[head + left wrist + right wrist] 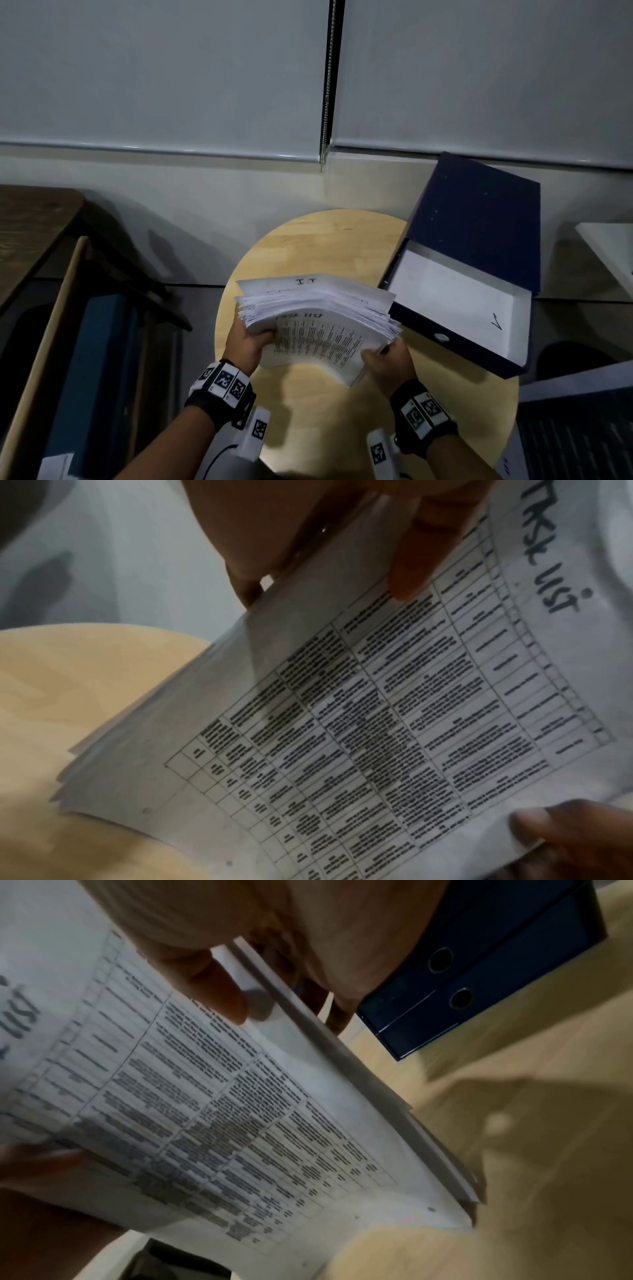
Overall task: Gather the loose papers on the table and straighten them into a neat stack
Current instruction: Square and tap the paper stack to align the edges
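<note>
A thick, uneven bundle of white papers [318, 318] is held above the round wooden table [315, 404], bowed upward, its sheets fanned at the far edge. The front sheet carries a printed table and the handwritten words "TASK LIST" [555, 569]. My left hand [250, 342] grips the bundle's left end, thumb on the front sheet. My right hand [387, 359] grips the right end, thumb on top and fingers behind. In the left wrist view the papers [377, 723] fill the frame; in the right wrist view the papers [222, 1110] slope down toward the tabletop.
An open dark blue box file [472, 260] lies on the table's right side, close to the bundle's right end and my right hand; it also shows as the blue file [496, 974]. A dark wooden desk [30, 222] and a chair back [51, 325] stand at left.
</note>
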